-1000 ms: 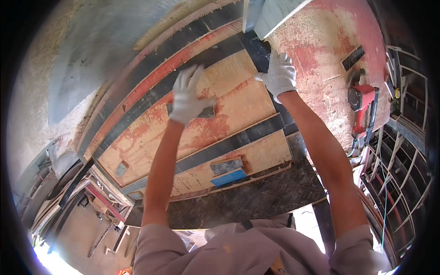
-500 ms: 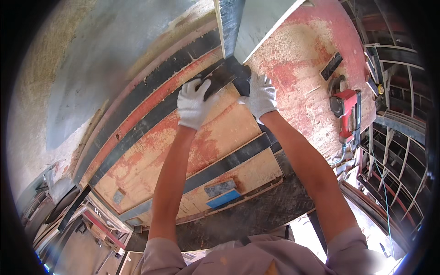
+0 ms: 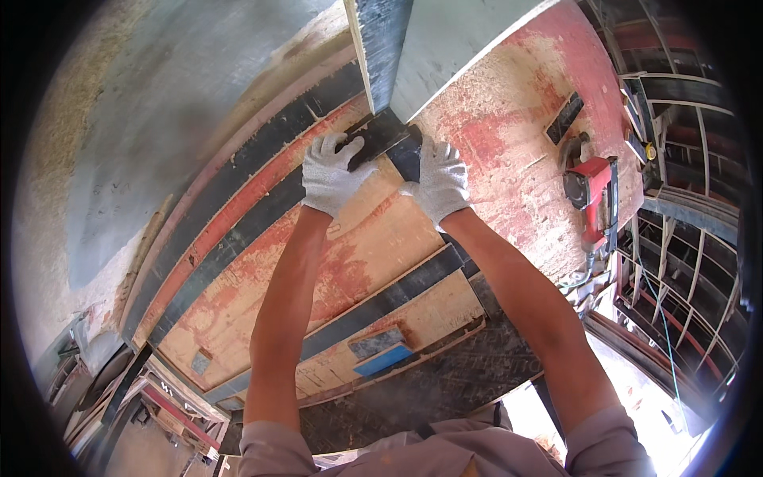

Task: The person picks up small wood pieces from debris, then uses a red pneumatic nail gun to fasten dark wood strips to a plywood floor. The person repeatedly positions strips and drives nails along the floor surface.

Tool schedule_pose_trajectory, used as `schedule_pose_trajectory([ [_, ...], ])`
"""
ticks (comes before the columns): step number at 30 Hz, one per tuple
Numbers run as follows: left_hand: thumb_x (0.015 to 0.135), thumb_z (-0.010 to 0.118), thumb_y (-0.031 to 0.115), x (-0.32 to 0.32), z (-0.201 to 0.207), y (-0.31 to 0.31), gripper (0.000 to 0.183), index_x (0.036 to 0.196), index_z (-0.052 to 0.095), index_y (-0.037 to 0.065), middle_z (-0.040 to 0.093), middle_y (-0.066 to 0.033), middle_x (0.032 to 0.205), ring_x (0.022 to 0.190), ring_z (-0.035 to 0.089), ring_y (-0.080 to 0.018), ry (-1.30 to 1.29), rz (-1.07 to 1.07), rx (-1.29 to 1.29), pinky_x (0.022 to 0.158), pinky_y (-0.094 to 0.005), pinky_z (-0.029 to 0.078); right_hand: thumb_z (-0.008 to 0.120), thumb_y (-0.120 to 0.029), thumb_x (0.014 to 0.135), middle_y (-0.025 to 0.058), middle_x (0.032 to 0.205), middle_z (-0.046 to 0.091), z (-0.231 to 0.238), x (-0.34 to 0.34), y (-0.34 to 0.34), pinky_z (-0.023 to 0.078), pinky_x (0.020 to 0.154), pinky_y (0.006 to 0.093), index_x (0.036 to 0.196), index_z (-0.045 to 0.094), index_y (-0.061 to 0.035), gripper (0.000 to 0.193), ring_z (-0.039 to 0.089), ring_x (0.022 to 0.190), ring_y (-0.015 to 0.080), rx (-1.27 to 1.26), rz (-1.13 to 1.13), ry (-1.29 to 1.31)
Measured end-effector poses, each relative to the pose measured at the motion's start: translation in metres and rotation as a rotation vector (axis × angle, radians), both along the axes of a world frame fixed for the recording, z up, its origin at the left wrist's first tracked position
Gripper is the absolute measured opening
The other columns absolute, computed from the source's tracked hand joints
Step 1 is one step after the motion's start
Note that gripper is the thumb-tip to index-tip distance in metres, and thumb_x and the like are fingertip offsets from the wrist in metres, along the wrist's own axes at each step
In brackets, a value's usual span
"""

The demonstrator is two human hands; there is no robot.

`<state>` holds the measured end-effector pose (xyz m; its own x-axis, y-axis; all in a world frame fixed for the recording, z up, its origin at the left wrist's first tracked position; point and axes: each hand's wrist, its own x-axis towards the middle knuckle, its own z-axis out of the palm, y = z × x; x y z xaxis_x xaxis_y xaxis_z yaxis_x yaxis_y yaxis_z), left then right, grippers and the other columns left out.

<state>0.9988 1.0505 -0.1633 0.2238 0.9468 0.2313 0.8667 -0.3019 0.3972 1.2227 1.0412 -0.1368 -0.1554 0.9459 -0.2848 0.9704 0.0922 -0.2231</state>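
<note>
Both my hands wear white knit gloves and work near the top centre of a wooden panel. My left hand [image 3: 332,179] has its fingers curled and its thumb bent against a short dark board strip [image 3: 380,137], gripping its edge. Beside it, my right hand [image 3: 439,181] is curled at the dark crosswise strip [image 3: 405,160], its thumb reaching over that strip. The fingertips of both hands are partly hidden. Just beyond them stands an upright grey board [image 3: 453,48], joined at a corner with a dark narrow board [image 3: 383,52].
On the right lies a red and black nail gun [image 3: 590,195] with a hose, near a small dark block [image 3: 565,119]. Curved dark strips [image 3: 238,219] cross the red-stained panel [image 3: 278,262]. A blue piece [image 3: 383,360] lies nearer me. Metal frames [image 3: 699,159] stand at far right.
The view has shifted slightly, so the upright boards and nail gun appear further left. My hands stay at the same strips, the short dark strip now nearer the foot of the upright boards.
</note>
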Motion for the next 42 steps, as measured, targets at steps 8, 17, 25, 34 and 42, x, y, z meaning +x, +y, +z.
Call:
schedule_pose_trajectory([
  [8, 0.071, 0.084, 0.055, 0.010, -0.004, 0.003, 0.071, 0.122, 0.067, 0.008, 0.062, -0.0067, 0.121, 0.114, 0.056, -0.0307, 0.003, 0.084, 0.076, 0.099, -0.0481, 0.042, 0.090, -0.048, 0.066, 0.0210, 0.120, 0.053, -0.006, 0.005, -0.004, 0.049, 0.089, 0.0463, 0.146, 0.035, 0.0027, 0.109, 0.056, 0.112, 0.0367, 0.064, 0.026, 0.068],
  [17, 0.070, 0.085, 0.054, -0.003, -0.015, 0.015, 0.074, 0.127, 0.064, 0.012, 0.060, -0.0039, 0.118, 0.112, 0.056, -0.0270, 0.003, -0.018, 0.025, 0.093, -0.0474, 0.040, 0.089, -0.047, 0.067, 0.0212, 0.122, 0.052, -0.003, 0.000, -0.004, 0.048, 0.089, 0.0463, 0.147, 0.034, 0.0030, 0.109, 0.055, 0.112, 0.0368, 0.008, 0.010, 0.020],
  [25, 0.070, 0.083, 0.060, 0.014, 0.003, 0.020, 0.081, 0.136, 0.061, 0.018, 0.054, -0.0075, 0.127, 0.122, 0.050, -0.0315, 0.094, 0.154, -0.204, 0.099, -0.0499, 0.043, 0.088, -0.049, 0.069, 0.0215, 0.121, 0.052, -0.003, 0.000, -0.003, 0.048, 0.088, 0.0461, 0.148, 0.033, 0.0028, 0.110, 0.055, 0.113, 0.0356, 0.007, 0.019, 0.011],
  [34, 0.069, 0.084, 0.055, 0.029, 0.006, 0.018, 0.079, 0.138, 0.060, 0.024, 0.054, -0.0083, 0.127, 0.121, 0.049, -0.0335, 0.092, 0.259, -0.226, 0.103, -0.0499, 0.039, 0.089, -0.046, 0.066, 0.0204, 0.119, 0.053, -0.003, -0.001, -0.003, 0.048, 0.087, 0.0464, 0.145, 0.037, 0.0039, 0.107, 0.055, 0.112, 0.0354, 0.018, 0.002, 0.039],
  [42, 0.072, 0.083, 0.052, 0.034, 0.012, 0.028, 0.070, 0.133, 0.065, 0.025, 0.055, -0.0090, 0.127, 0.124, 0.048, -0.0338, 0.001, 0.335, -0.292, 0.107, -0.0480, 0.039, 0.089, -0.046, 0.067, 0.0206, 0.118, 0.054, -0.005, 0.001, -0.002, 0.047, 0.088, 0.0460, 0.145, 0.037, 0.0028, 0.106, 0.056, 0.110, 0.0349, 0.042, 0.006, 0.035],
])
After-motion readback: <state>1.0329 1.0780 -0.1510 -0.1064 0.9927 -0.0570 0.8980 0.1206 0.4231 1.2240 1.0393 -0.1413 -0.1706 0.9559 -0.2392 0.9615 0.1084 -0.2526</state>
